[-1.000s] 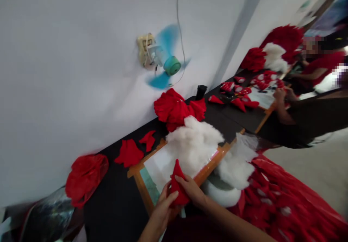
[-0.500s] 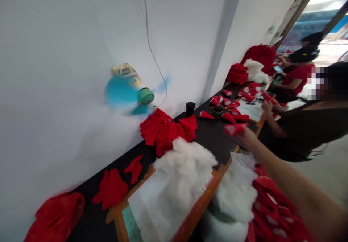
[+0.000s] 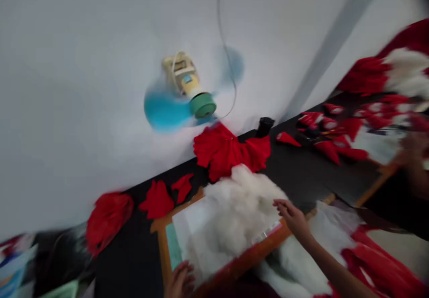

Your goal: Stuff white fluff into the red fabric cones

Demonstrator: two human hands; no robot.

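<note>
White stuffing [image 3: 234, 215] lies heaped on the wood-framed board [image 3: 161, 249] at the near edge of the black bench [image 3: 295, 177], spilling toward the board's far right corner. The right hand [image 3: 292, 216] reaches in from the lower right with its fingers spread loosely apart, holding nothing; the fingertips [image 3: 277, 203] touch or all but touch the right side of the heap, and the blur hides which. The left hand [image 3: 179, 281] sits at the board's near edge with its fingers curled, resting against the frame and the pale sheet on the board; whether it grips anything cannot be told.

More white stuffing [image 3: 298, 262] hangs off the near edge of the bench, just right of the board, beside a mass of red fabric [image 3: 385, 271] at the lower right corner of the view. Beyond the board, against the wall, lies a pile of red cloth pieces [image 3: 229, 150], with a black cup [image 3: 264, 127] at its right. Two smaller red pieces [image 3: 164, 195] lie by the board's far left corner, and a red bag [image 3: 107, 217] sits further left. A blue fan [image 3: 187, 97] spins on the wall above. Red cones [image 3: 331, 132] lie scattered further along the bench to the right, where another person's hand [image 3: 412, 150] shows, blurred.
</note>
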